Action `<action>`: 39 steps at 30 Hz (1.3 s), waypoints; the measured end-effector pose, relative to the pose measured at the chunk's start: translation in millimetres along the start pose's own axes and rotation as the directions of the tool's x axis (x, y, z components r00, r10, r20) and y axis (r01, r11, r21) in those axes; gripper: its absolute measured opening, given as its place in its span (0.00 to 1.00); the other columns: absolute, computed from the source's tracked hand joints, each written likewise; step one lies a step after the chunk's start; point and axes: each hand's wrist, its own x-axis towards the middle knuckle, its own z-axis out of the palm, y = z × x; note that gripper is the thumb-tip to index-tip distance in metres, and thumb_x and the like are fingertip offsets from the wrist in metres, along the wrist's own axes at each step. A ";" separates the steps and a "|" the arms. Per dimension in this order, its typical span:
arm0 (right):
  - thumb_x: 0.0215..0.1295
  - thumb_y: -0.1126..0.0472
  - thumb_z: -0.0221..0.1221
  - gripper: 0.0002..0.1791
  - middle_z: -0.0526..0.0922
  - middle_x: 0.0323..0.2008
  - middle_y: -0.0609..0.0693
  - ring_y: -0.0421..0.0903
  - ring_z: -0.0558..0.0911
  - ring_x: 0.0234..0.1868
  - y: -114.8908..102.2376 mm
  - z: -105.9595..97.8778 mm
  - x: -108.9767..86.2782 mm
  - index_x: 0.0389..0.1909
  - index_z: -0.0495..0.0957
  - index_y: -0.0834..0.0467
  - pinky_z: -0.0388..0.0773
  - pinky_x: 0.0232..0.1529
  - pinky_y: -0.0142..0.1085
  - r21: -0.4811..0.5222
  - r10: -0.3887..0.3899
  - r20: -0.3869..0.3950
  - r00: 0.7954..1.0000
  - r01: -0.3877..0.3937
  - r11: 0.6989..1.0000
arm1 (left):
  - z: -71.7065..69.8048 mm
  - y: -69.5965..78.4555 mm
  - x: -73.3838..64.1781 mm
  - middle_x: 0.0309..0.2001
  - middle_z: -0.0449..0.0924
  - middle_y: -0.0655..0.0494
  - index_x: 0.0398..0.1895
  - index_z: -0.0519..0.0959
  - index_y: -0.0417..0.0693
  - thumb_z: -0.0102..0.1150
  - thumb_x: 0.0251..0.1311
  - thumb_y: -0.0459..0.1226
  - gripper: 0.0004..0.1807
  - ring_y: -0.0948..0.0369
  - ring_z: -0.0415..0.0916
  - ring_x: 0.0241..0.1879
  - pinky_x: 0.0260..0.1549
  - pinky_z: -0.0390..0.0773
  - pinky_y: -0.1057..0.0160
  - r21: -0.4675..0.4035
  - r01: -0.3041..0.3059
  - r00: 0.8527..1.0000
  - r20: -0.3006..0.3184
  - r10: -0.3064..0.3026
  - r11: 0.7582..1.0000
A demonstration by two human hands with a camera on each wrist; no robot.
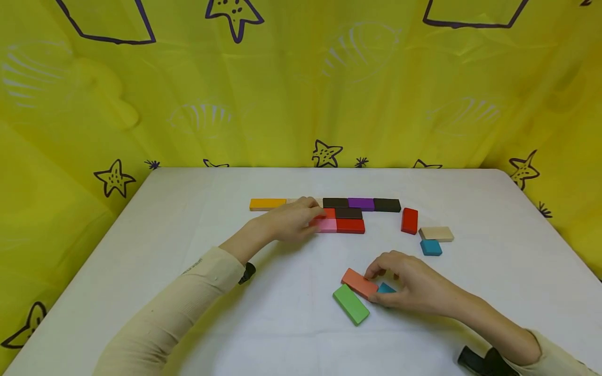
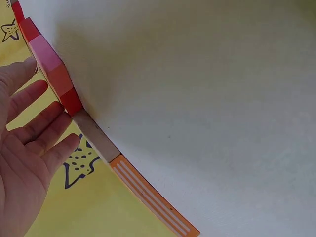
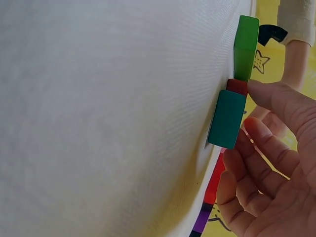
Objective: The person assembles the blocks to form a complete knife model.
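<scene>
In the head view my left hand (image 1: 293, 219) reaches to the left end of a small block group. Its fingertips are at a pink block (image 1: 326, 225) and a red block (image 1: 330, 213); in the left wrist view the fingers look spread and fairly straight. My right hand (image 1: 414, 284) is lower right, with thumb and index finger on opposite sides of an orange block (image 1: 358, 283), pinching it near one end. A blue block (image 1: 386, 288) lies partly hidden under that hand. Touching the orange block is a green block (image 1: 350, 304).
A row of blocks runs along the back: yellow-orange (image 1: 268, 204), plain wood, dark (image 1: 335, 203), purple (image 1: 360, 204) and dark. To the right lie a red block (image 1: 409, 221), a plain wooden block (image 1: 436, 234) and a small blue block (image 1: 431, 247).
</scene>
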 end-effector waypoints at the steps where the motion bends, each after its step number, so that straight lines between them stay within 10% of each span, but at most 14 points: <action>1: 0.59 0.55 0.74 0.14 0.81 0.42 0.34 0.36 0.78 0.46 -0.2 -0.2 0.0 0.44 0.82 0.46 0.79 0.49 0.34 -0.004 0.000 0.000 1.000 0.000 1.000 | 0.1 -0.4 -0.1 0.60 0.75 0.46 0.66 0.76 0.45 0.56 0.74 0.40 0.20 0.52 0.72 0.59 0.63 0.72 0.56 0.002 0.000 1.000 -0.001 0.000 1.000; 27: 0.56 0.64 0.73 0.15 0.82 0.41 0.38 0.38 0.77 0.40 -4.6 0.2 10.4 0.44 0.83 0.51 0.80 0.42 0.31 -0.070 0.030 0.000 1.000 -0.030 0.997 | -1.3 -6.8 5.7 0.58 0.75 0.48 0.63 0.79 0.47 0.57 0.74 0.36 0.17 0.54 0.71 0.59 0.59 0.76 0.58 -0.022 0.004 1.000 -0.001 -0.004 1.000; 39: 0.59 0.65 0.72 0.13 0.84 0.42 0.40 0.40 0.80 0.42 -1.0 -3.6 31.0 0.44 0.83 0.54 0.82 0.46 0.34 -0.027 -0.100 -0.041 0.994 0.099 0.995 | -1.6 -6.4 5.7 0.60 0.75 0.48 0.63 0.79 0.48 0.57 0.74 0.37 0.17 0.54 0.70 0.61 0.62 0.74 0.58 -0.036 0.022 1.000 0.003 -0.022 0.999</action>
